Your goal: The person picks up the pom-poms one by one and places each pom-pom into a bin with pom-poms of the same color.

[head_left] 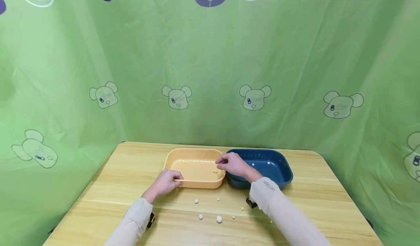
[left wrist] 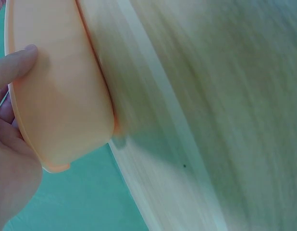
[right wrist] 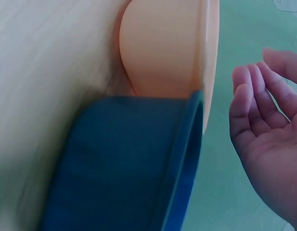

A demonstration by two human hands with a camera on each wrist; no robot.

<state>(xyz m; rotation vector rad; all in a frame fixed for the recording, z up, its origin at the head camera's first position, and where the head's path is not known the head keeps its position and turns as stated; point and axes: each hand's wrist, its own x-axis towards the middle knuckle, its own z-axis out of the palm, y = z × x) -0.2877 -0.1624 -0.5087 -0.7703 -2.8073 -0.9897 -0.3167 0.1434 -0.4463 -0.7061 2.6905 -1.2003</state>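
On the near side of a pale orange basin [head_left: 197, 184], my left hand [head_left: 165, 181] grips the rim. The left wrist view shows the thumb [left wrist: 23, 62] flat on the outer wall and the other fingers behind the rim. My right hand [head_left: 234, 164] hovers over the orange basin's right end, beside the dark blue basin [head_left: 285, 166]. Its fingers [right wrist: 242, 101] are loosely bent, and I see nothing between them and the thumb. Small yellow balls [head_left: 214, 171] lie in the orange basin; small white balls [head_left: 268, 163] lie in the blue one.
Several loose balls lie on the wooden table [head_left: 137, 166] in front of the basins: a larger white ball [head_left: 219, 219], smaller white ones and a yellow ball [head_left: 242, 208]. A green printed curtain [head_left: 210, 122] hangs behind and at both sides.
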